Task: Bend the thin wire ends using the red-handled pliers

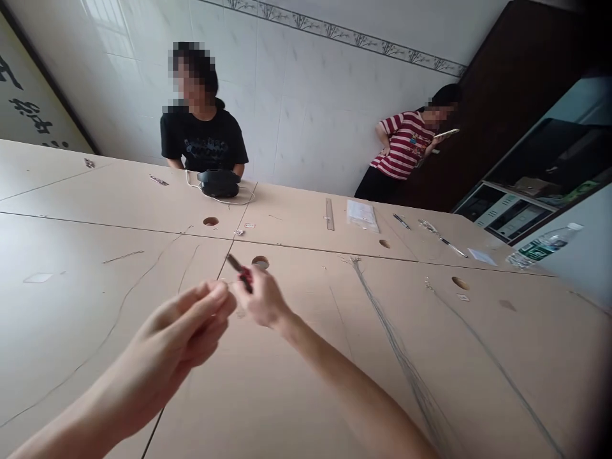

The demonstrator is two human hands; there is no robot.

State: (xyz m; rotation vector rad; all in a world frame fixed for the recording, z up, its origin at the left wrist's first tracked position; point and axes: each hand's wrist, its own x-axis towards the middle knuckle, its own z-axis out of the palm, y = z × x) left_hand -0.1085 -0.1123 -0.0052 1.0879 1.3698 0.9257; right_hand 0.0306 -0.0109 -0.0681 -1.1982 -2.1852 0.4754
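A: Doing what, with the left hand (189, 328)?
B: Raised over the near part of the table (239, 395), thumb and fingertips pinched narrow. Too small to tell of anything between them.
A: And with the right hand (265, 298)?
B: Just right of the left hand and slightly farther off, closed around a dark tool (244, 275) with red on it, its end pointing far and left.
A: Touching, both hands?
B: Cannot tell; very close in view.
A: And around them, on the tabletop?
B: To the right, a bundle of thin grey strands (389, 335), fanning toward the near side. Farther right, a slimmer bundle (497, 360). To the left, a long curved strand (117, 315).
A: At the far side?
B: Before a person in a black T-shirt (205, 137), a black device (218, 183). Rightward from there, a ruler (329, 214), a plastic packet (362, 215), a pen (402, 221) and, far right, a bottle (545, 245).
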